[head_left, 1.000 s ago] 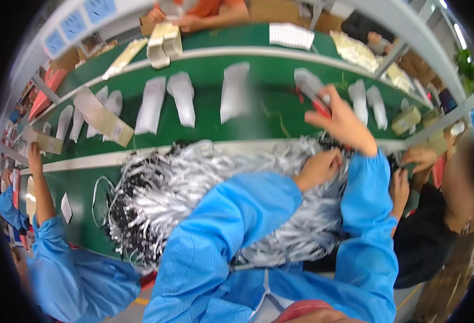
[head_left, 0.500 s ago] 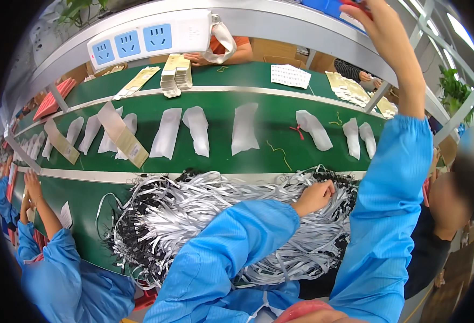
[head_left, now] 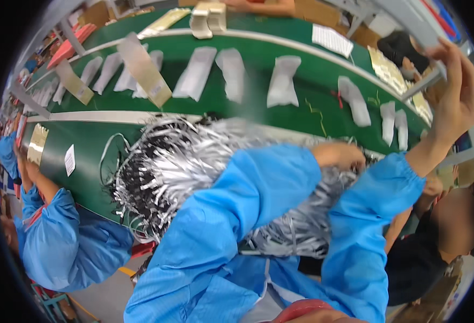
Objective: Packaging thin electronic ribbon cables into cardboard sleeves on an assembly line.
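A big tangled pile of silver-grey cables (head_left: 183, 172) lies on the near edge of the green belt (head_left: 312, 102). My left hand (head_left: 338, 156) rests on the pile's right side, knuckles up, with its fingers tucked into the strands. My left sleeve is blue and covers much of the pile. My right hand (head_left: 455, 94) is raised at the upper right, its fingers curled against a grey metal frame rail (head_left: 417, 89). I cannot tell whether it holds anything.
Several white flat bags (head_left: 283, 81) lie in a row on the belt. Tan tags (head_left: 143, 70) hang over its left part. A co-worker in blue sleeves (head_left: 59, 237) works at the left. Another person in black (head_left: 436, 247) sits at the right.
My right hand has come down from the overhead shelf to the frame rail at the right. My left hand has stayed on the cable pile. The view has shifted.
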`<action>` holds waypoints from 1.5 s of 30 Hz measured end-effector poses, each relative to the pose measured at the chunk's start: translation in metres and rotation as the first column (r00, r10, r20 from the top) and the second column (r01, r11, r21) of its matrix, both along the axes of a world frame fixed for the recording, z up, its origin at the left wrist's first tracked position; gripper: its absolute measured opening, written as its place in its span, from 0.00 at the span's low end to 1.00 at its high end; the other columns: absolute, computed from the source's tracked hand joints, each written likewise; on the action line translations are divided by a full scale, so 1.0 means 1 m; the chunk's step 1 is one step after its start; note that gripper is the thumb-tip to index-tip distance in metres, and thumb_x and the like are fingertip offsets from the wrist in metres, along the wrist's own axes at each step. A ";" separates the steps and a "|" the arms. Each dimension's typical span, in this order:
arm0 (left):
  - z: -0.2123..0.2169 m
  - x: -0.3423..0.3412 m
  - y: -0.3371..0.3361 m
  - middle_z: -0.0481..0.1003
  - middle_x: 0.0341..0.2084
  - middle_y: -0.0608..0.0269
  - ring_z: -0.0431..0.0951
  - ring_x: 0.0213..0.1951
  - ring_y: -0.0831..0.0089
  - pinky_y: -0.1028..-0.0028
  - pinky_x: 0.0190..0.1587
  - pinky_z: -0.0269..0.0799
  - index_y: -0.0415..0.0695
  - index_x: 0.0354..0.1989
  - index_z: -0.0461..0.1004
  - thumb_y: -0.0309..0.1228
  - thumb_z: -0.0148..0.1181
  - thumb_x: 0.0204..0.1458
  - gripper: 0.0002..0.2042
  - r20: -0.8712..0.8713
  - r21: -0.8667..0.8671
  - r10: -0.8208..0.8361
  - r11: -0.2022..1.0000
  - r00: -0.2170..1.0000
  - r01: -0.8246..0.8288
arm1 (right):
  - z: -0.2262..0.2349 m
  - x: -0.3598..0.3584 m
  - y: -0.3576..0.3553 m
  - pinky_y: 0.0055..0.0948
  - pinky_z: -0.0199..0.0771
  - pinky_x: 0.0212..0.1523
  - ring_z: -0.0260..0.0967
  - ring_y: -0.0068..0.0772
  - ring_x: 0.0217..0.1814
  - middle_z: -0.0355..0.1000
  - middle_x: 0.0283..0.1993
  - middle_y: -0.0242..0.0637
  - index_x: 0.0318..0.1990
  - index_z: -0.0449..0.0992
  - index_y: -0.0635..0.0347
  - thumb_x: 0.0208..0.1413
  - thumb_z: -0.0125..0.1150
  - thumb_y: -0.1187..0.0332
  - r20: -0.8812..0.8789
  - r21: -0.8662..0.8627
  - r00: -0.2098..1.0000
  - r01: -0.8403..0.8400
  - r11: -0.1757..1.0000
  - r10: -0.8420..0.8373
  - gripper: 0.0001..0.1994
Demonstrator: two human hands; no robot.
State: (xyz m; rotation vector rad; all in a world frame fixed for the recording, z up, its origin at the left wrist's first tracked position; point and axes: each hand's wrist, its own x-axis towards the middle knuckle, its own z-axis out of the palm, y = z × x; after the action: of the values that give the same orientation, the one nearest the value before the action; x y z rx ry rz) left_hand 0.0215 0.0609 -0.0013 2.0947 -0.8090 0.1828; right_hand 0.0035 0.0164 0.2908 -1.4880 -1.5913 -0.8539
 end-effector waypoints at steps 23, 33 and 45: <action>0.118 -0.088 0.074 0.77 0.27 0.48 0.80 0.32 0.53 0.62 0.33 0.73 0.39 0.39 0.77 0.27 0.56 0.53 0.08 0.199 0.098 0.515 0.836 0.834 -0.540 | -0.137 0.078 0.014 0.28 0.72 0.54 0.73 0.31 0.55 0.75 0.51 0.38 0.58 0.72 0.61 0.60 0.60 0.44 -0.744 -0.561 0.668 -0.615 0.554 -0.011 0.30; 0.186 -0.140 0.088 0.77 0.31 0.56 0.76 0.32 0.62 0.66 0.37 0.73 0.41 0.37 0.77 0.28 0.59 0.53 0.06 0.342 -0.322 0.792 0.605 0.506 -0.728 | -0.161 0.066 0.018 0.26 0.71 0.44 0.72 0.30 0.46 0.70 0.40 0.34 0.48 0.73 0.63 0.55 0.70 0.51 -0.705 -0.135 0.337 -0.928 0.348 0.624 0.25; 0.164 -0.169 0.181 0.77 0.33 0.68 0.76 0.34 0.76 0.72 0.41 0.73 0.41 0.46 0.75 0.35 0.53 0.66 0.11 -0.028 -0.380 0.963 0.239 0.269 -0.893 | -0.087 0.015 0.014 0.30 0.71 0.46 0.70 0.31 0.39 0.75 0.38 0.39 0.45 0.74 0.66 0.69 0.50 0.62 -0.980 -0.165 0.184 -0.539 0.826 -0.076 0.14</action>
State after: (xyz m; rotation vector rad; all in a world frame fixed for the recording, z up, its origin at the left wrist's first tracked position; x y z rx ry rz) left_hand -0.1472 0.2422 0.1627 1.9536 0.5400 1.1542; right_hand 0.0186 0.0303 0.2042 -1.4767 -0.9143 0.7845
